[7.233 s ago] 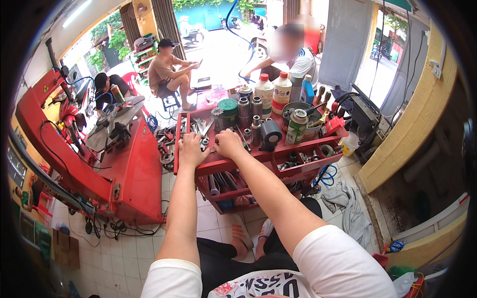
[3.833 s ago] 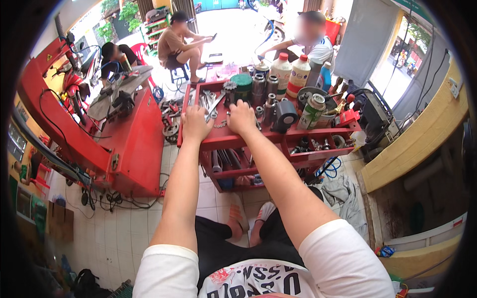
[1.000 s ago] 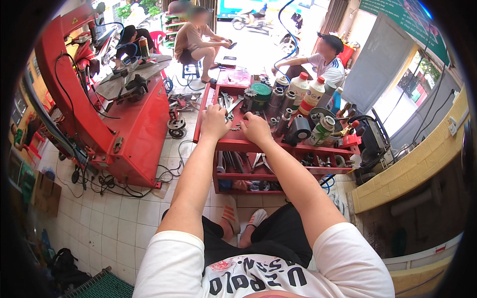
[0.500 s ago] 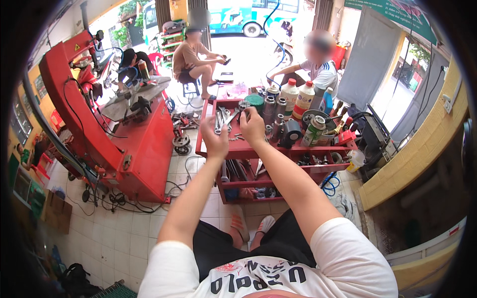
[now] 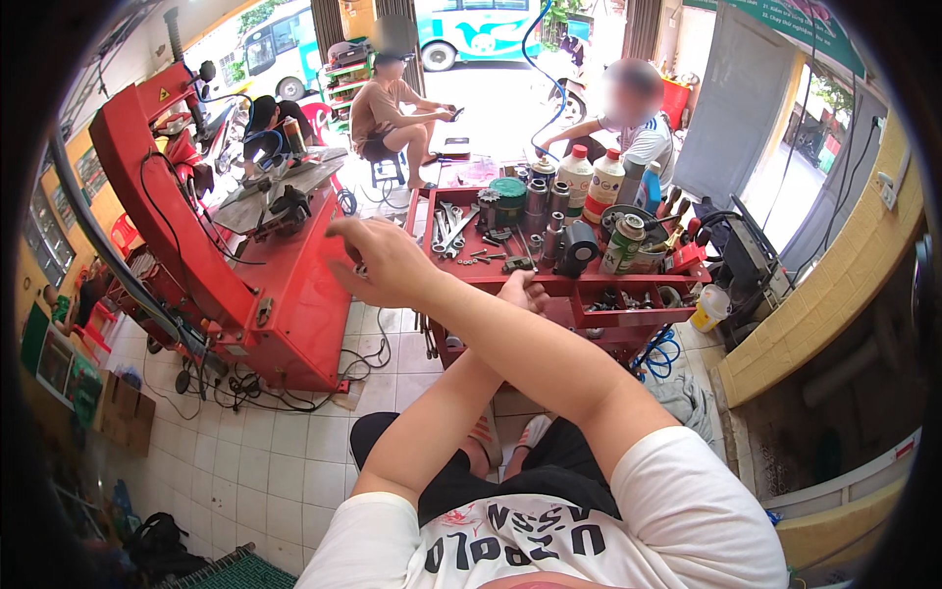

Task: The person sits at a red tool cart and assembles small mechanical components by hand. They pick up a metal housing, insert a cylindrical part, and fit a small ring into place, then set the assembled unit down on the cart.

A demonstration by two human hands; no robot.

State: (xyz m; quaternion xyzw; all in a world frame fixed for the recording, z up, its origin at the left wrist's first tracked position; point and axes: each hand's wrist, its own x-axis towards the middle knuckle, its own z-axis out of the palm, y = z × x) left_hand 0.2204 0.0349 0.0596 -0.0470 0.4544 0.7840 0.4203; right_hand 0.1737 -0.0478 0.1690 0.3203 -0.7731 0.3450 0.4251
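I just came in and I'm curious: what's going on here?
Someone's arms are crossed in front of a red cart. The right hand is on top, out to the left; I can't tell if it holds anything. The left hand, crossed underneath, is by the cart's front edge, near a small dark part. Wrenches and bottles are on the cart.

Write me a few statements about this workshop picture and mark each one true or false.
1. The bare right hand is farther left than the bare left hand. True.
2. Silver metal wrenches lie on the red metal tool cart. True.
3. Those wrenches sit at the cart's right end. False: they lie toward the left end of its top.
4. A round green container stands left of two tall, pale plastic bottles. True.
5. Those bottles have blue caps. False: they have red caps.
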